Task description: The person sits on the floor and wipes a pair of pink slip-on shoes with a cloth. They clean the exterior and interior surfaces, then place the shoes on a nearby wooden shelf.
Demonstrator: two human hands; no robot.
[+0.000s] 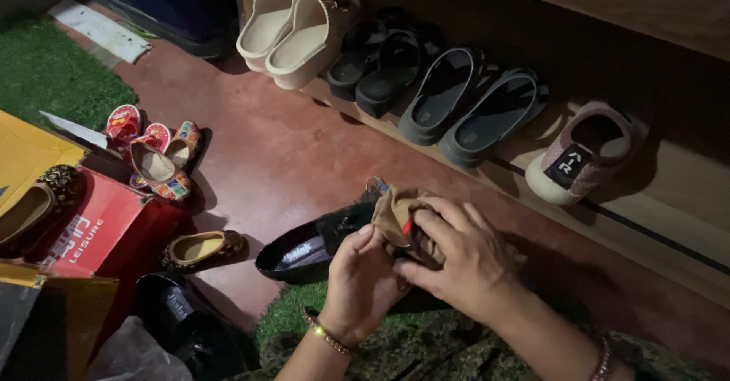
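The red floor [266,168] takes up the middle of the view, with a long wooden shelf [669,206] along its far side and green turf mats [46,77] at the near and left edges. On the shelf stand cream wedge sandals [293,27], black sandals [376,61], grey slides [471,107] and a single pink shoe [582,153]. To the left sit a red shoebox [99,229] and a yellow box [23,157], with small patterned slippers [156,157] and a gold flat [201,246] on the floor just beside them.

A black shoe [308,248] lies on the floor at the turf's edge, toe pointing left, its heel end under the hands. It looks stiff and glossy, likely slippery on the upper and best gripped at the heel or the opening rim.

The left hand [361,286] and right hand [460,263] are pressed close together, both pinching a bunched tan cloth [399,214] just above the shoe's back part. The cloth looks soft and light, easy to crumple, and will take a hold anywhere along its folds.

Open floor lies between the shoe and the shelf front, and toward the upper left; the boxes and small slippers crowd the left side, and the shelf edge runs close behind the hands.
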